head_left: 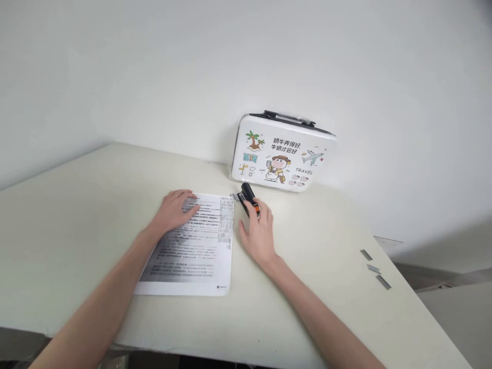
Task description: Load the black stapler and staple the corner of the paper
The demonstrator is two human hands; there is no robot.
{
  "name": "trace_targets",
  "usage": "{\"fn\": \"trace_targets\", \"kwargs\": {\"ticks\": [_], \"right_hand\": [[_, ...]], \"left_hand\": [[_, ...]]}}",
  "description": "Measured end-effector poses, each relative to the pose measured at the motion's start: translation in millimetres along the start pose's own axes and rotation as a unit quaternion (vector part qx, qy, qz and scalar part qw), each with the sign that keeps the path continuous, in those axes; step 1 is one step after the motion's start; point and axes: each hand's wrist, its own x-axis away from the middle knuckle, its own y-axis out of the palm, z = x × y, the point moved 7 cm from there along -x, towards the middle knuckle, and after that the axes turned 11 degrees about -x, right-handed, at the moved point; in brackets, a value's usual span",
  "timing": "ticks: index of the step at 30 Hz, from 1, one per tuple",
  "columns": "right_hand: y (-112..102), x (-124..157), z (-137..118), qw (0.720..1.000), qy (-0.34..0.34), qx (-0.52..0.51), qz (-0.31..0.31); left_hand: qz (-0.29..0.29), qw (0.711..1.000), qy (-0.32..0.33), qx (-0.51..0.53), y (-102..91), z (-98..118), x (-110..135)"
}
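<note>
I have the fingers of the right hand [259, 231] wrapped around the slim black stapler with an orange patch [248, 193], on or just above the smooth off-white bench [292, 318] beside the upper right corner of the white printed paper sheet [192, 256]; I judge it stiff and fairly dense, best held mid-body. My left hand [173, 211] has its fingers released, spread over the sheet's upper left corner, and I expect that paper to be light, floppy and slippery, suiting flat pressure near its edge.

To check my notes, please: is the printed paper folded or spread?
Spread: the printed paper lies flat on the table, no fold visible, under the left hand.
</note>
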Motion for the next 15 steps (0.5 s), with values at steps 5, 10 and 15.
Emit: {"fn": "trace_targets", "kwargs": {"ticks": [5, 10, 15], "right_hand": [[10, -19, 48, 0.998, 0.065, 0.005, 0.023], [20, -20, 71, 0.993, 0.112, -0.036, 0.009], [21, -19, 77, 0.991, 0.133, -0.034, -0.001]], "left_hand": [[-0.001, 1.0, -0.001, -0.003, -1.6, 1, 2], [-0.01, 1.0, -0.003, -0.002, -2.5, 3, 2], [-0.003, 0.999, -0.03, 0.036, -6.0, -2, -2]]}}
